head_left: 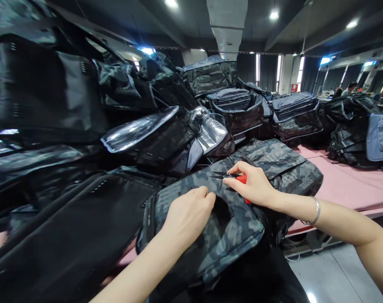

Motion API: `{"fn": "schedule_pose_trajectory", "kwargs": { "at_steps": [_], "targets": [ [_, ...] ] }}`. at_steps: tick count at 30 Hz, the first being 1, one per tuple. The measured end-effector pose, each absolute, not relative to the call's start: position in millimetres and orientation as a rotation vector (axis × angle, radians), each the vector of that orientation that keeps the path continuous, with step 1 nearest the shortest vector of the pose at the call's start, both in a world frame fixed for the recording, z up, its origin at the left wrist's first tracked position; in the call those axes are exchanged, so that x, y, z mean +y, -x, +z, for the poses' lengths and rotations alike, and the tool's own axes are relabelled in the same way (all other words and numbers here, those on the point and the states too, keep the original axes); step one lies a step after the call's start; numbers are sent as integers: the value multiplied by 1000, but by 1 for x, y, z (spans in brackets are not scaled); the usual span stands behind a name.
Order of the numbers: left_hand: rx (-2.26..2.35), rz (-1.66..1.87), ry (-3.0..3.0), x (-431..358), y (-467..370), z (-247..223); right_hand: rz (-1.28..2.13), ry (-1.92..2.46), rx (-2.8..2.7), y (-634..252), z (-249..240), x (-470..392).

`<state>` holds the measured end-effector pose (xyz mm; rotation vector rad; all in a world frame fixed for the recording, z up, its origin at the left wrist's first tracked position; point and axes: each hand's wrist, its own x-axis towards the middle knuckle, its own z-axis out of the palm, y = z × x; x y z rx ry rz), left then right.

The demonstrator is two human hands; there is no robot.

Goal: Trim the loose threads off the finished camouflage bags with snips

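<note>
A grey-and-black camouflage bag lies in front of me, its top panel facing up. My right hand is closed around a pair of scissors with red handles and dark blades. The blades point left, just above the bag's fabric. Close by on the left, my left hand rests against the bag with its fingers curled together. What those fingertips pinch, if anything, is hidden beneath the hand.
Dark bags are piled high on the left, among them an open one with a silver lining. More bags stand behind on a pink-covered table. A bag with a blue-grey panel is at right. People sit far back.
</note>
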<state>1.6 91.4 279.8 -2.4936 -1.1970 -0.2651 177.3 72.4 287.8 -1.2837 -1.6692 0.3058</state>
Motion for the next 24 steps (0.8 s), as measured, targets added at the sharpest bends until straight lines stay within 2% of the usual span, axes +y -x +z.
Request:
{"fn": "schedule_pose_trajectory", "kwargs": {
  "at_steps": [7,13,15,24],
  "targets": [
    [-1066,-253,2478,97,-9,279,246,1288,-1678,-183,286,75],
    [-1000,-855,2550,108,18,269,150,1436,-1857,-185,283,77],
    [-1009,-957,2541,107,22,265,134,1463,-1923,-184,283,75],
    [-981,-965,2418,101,17,259,-27,1386,-2139,-185,283,72]
  ]
}}
